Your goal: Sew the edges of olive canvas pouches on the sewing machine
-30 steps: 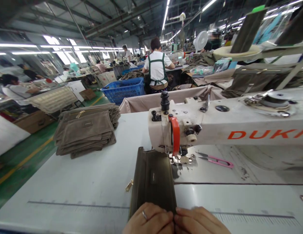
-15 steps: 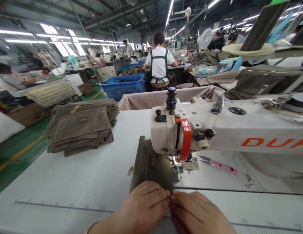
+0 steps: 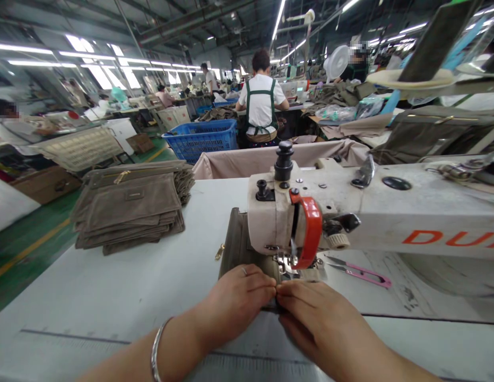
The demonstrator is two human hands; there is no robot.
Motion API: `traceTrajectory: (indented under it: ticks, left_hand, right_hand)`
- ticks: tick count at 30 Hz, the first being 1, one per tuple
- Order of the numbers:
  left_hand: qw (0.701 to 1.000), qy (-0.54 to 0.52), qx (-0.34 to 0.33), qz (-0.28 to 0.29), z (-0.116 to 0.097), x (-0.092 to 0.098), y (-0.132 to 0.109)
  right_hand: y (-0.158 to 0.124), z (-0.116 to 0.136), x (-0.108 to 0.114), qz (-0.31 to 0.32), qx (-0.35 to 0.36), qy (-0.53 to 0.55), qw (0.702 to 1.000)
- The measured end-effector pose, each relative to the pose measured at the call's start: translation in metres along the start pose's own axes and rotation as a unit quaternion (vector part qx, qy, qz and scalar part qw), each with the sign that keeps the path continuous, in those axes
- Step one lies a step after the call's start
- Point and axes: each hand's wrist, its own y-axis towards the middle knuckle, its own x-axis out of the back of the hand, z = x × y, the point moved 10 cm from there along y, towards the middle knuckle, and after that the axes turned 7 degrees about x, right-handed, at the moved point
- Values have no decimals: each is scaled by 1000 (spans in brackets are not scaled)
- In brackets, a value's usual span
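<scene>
Toward the left of the white table, a stack of olive fabric pouches (image 3: 127,204) lies well apart from us. A brass zipper pull (image 3: 219,251) sits at the edge of the single pouch (image 3: 234,244), which looks soft and pliable, best held at its near edge. Our left hand (image 3: 234,302) and right hand (image 3: 314,313) both curl nearly closed there, pinching it, fingertips almost meeting. The pouch's long axis points away from us, under the presser foot (image 3: 286,263) of the sewing machine (image 3: 278,223); pink thread snips (image 3: 360,276) lie farther right.
</scene>
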Motion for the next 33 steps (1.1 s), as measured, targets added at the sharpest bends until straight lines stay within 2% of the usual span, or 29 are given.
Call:
traceTrajectory:
  ticks: [4,9,13,17,25,30,33]
  left_hand:
    - [1000,18,9,-23,13,2,5]
    - [999,27,10,-22,24,1,17]
    - [996,69,55,-12,37,-3,26]
    - [993,86,76,-26,45,-5,27]
    - [991,75,107,-40,56,-7,23]
    - [985,69,154,-30,52,2,26]
    - [973,35,226,25,43,6,22]
  right_hand:
    - [4,-11,-5,17,-12,-37,999]
    - [5,-20,-11,19,-22,-52,998]
    - [6,-16,-9,2,-2,-56,998]
    - [6,-10,-4,-15,20,-49,998]
    - [9,-15,-5,-11,3,-13,1000]
    - [7,-21,-4,-4,-19,16,1000]
    - [3,-24,1,-20,-31,22,999]
